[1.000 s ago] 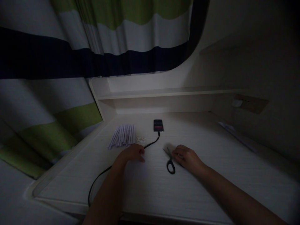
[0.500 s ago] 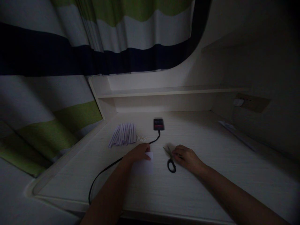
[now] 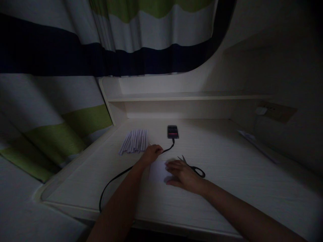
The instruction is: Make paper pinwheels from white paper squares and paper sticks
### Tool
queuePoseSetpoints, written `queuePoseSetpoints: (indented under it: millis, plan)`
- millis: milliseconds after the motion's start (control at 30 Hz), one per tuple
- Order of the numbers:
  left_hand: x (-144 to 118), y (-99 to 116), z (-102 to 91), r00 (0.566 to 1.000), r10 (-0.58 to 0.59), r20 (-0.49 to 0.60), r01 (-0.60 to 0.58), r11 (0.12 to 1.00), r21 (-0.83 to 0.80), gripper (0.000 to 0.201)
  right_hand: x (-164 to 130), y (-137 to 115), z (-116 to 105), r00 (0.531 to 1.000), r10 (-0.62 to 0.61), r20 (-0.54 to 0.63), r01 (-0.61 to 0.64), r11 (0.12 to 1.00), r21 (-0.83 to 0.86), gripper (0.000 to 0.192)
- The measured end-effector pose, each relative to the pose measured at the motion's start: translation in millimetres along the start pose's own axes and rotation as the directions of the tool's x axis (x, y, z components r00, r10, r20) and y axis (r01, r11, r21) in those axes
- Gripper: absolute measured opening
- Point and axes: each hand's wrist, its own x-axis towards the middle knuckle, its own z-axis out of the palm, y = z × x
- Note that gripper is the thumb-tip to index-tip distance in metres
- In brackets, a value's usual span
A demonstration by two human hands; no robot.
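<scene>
Beside right hand [image 3: 182, 174], scissors [image 3: 193, 166] crosswise.

V. dim, dark corners, curved wide-angle edges.

Both bare arms reach forward, hands low and close together.

Left hand [image 3: 151, 154]: forearm runs up from the bottom edge, wrist straight, fingers loosely curled, knuckles up. Right hand [image 3: 182, 174]: forearm comes in from the lower right, palm down, fingers flat and stretched toward the left hand. Hands near each other, not touching. Dim light, fingertip detail unclear.
</scene>
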Motion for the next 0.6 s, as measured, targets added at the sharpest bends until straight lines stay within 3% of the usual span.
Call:
queuePoseSetpoints:
  millis: [100,267,600]
  plan:
    - [4,-5,-6.7,0.989,-0.098,-0.113,0.099,0.995,0.004,0.021,5,-2,5,0.999,0.009,0.038,-0.008,1.0,-0.022,0.046]
    - [8,-19,-5.0,0.953,-0.215,-0.215,0.216,0.976,-0.019,0.022,9,-5,7,0.998,0.041,0.04,-0.041,0.999,0.001,0.033]
    - [9,-19,-0.9,0.95,-0.2,-0.241,0.193,0.98,-0.053,0.021,11,-15,13,0.998,0.036,0.054,-0.033,0.998,-0.058,0.038]
